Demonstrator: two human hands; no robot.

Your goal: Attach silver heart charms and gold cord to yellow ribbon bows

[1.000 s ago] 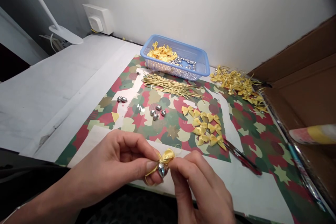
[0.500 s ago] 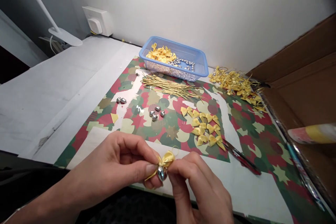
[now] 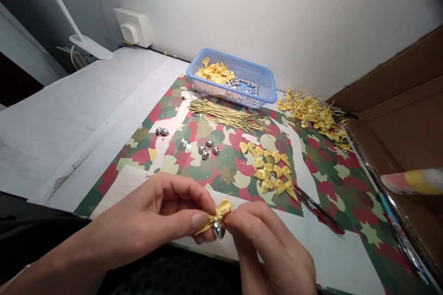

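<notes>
Both hands are meeting at the near edge of the table. The left hand is pinching a yellow bow between thumb and forefinger, and the right hand is clamping its fingertips on the same bow from the right. A silver charm is hanging just beneath it. This piece is looking close to assembled, though I cannot tell whether its tie is secured.

A heap of finished bows is lying far right, beside the cardboard box. Plenty is waiting unused on the patterned paper: loose bows, 4 loose charms, 2 more charms to the left, gold cords, and a stocked blue basket. Scissors are lying just right of the hands.
</notes>
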